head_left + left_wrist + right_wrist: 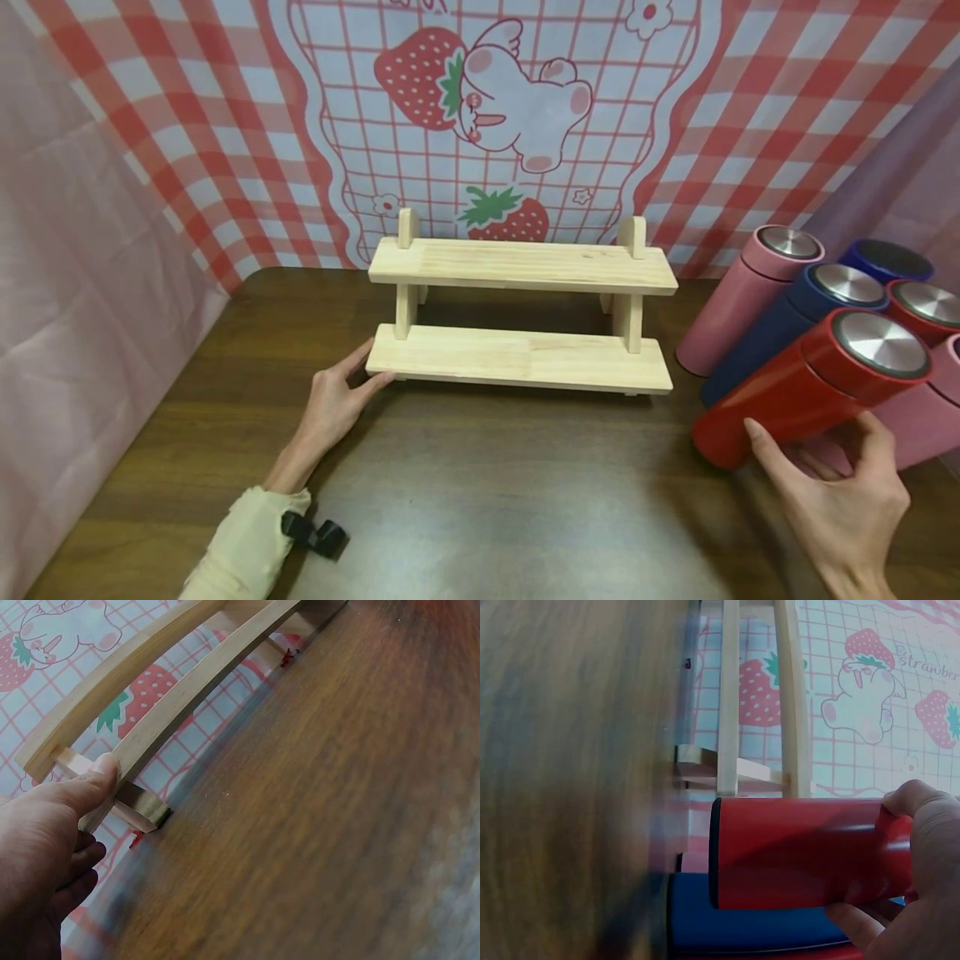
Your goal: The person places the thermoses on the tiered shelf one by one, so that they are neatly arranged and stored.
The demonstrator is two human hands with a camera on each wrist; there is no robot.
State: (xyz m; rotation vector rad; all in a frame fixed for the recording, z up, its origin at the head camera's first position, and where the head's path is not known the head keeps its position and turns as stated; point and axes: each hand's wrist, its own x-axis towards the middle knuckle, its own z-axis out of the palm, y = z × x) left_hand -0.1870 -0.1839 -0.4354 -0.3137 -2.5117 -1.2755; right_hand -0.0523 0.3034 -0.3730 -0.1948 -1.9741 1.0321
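A two-tier wooden shelf rack [517, 354] stands on the table near the back curtain. My left hand [341, 400] holds the left end of its lower board, and in the left wrist view the thumb lies on the board [187, 705] with fingers curled beside it. On the right, my right hand [843, 492] grips a red thermos [810, 392] with a silver lid top. In the right wrist view the base of this red thermos [802, 847] is raised off the tabletop. Both boards of the rack are bare.
Close behind the held thermos stand a pink thermos [727, 308], a blue thermos [795, 325], a dark blue one [888, 258], another red one [926, 304] and a second pink one [922, 421]. A strawberry-patterned curtain [345, 50] hangs behind the wooden table [480, 483].
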